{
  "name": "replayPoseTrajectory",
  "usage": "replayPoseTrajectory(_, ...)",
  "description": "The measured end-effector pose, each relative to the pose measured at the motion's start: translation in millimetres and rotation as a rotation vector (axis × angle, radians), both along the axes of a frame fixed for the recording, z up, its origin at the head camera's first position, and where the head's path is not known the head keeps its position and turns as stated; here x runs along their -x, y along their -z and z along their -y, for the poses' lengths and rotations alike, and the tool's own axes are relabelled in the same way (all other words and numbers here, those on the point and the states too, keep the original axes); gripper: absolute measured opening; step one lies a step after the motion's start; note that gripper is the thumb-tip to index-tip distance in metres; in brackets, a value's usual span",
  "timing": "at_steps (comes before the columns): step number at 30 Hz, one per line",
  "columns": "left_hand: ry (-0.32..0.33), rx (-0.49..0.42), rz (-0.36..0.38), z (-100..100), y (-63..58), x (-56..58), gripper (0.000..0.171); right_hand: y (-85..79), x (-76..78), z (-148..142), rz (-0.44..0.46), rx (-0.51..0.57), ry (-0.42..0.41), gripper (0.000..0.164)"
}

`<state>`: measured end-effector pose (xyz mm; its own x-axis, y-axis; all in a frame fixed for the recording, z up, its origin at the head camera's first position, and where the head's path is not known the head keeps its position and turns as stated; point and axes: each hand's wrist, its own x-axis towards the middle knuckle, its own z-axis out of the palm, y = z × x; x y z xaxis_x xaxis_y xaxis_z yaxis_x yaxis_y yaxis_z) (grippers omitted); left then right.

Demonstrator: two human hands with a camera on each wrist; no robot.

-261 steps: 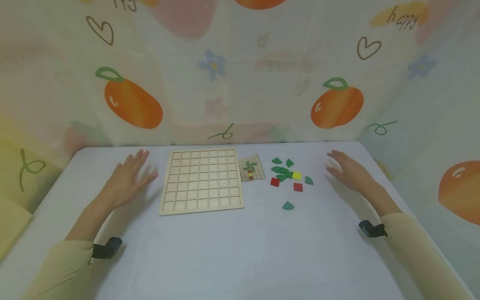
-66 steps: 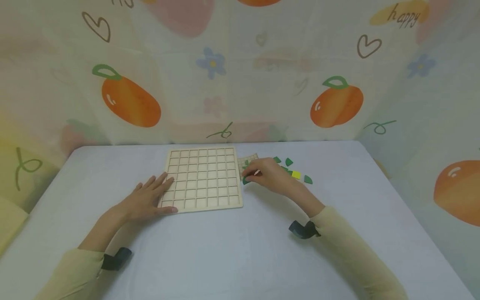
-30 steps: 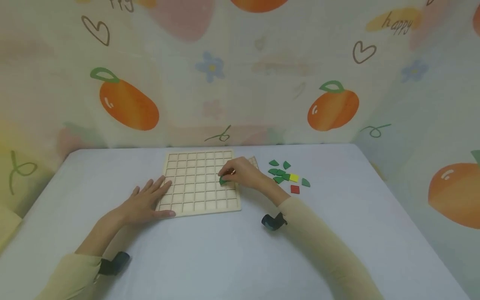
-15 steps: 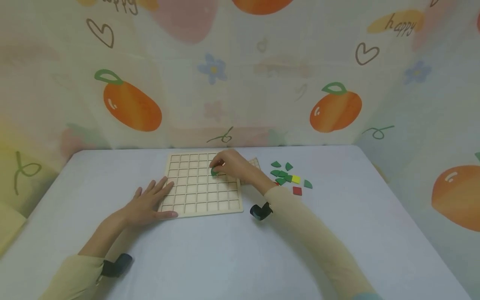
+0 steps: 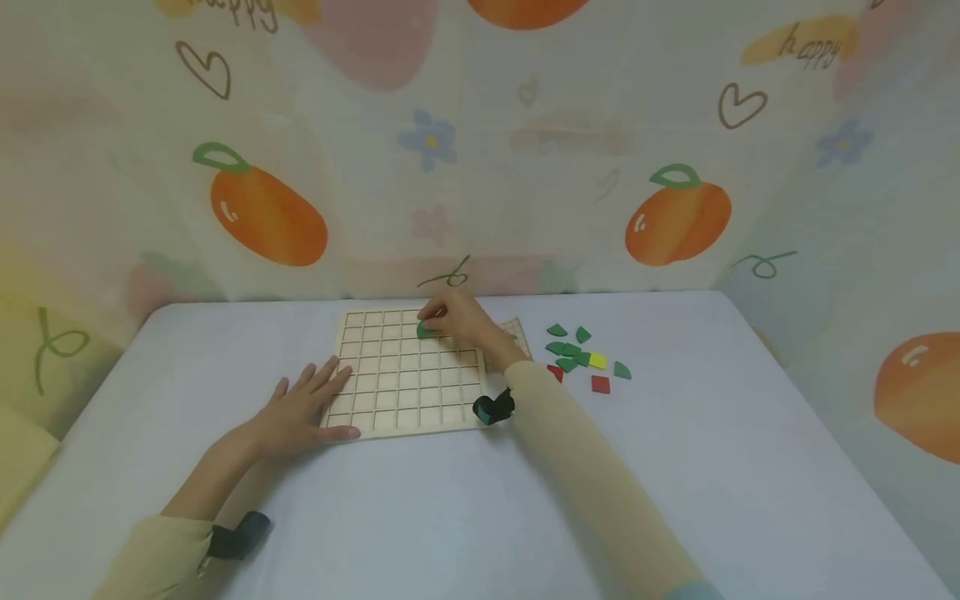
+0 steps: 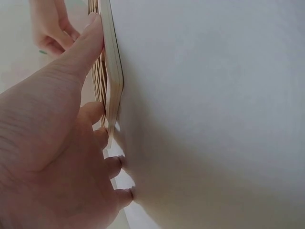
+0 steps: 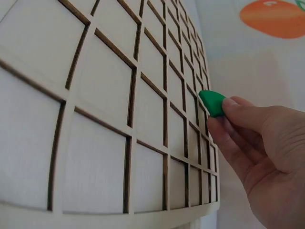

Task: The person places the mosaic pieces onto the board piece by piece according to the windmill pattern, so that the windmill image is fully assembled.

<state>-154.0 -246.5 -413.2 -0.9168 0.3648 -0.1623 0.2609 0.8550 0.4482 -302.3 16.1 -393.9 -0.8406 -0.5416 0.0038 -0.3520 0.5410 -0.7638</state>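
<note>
Spread left fingers [image 5: 333, 386] touch the board [image 5: 408, 387]; near its far edge, right fingers [image 7: 245, 114] pinch a green piece [image 7: 210, 102].

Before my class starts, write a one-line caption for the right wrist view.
Right hand pinches a green piece; a pale gridded board fills much of the frame.

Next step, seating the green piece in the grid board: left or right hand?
Right, I'd say. The right hand already pinches the green piece over the far part of the grid board. The left hand rests at the board's left edge, probably better suited to steadying.
</note>
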Motion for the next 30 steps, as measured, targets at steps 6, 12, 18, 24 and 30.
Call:
replayPoseTrajectory(6,0.009,-0.011,-0.027,3,2.0,0.7,0.101,5.8,2.4,8,0.015,0.04,0.019,0.021)
replayPoseTrajectory(12,0.007,-0.016,-0.006,2,-3.5,-1.8,0.101,7.2,1.6,16,0.023,0.054,0.029,0.021)
replayPoseTrajectory(18,0.01,-0.037,-0.04,3,1.8,-2.3,0.099,11.0,2.3,22,0.003,0.004,0.046,0.02)
replayPoseTrajectory(24,-0.006,-0.017,-0.02,0,-3.2,-2.8,0.1,10.9,2.2,25,-0.038,-0.066,0.036,0.019)
replayPoseTrajectory(30,-0.008,0.005,-0.009,-1,-2.5,-1.3,0.101,12.8,2.3,27,-0.037,-0.081,0.035,0.022)
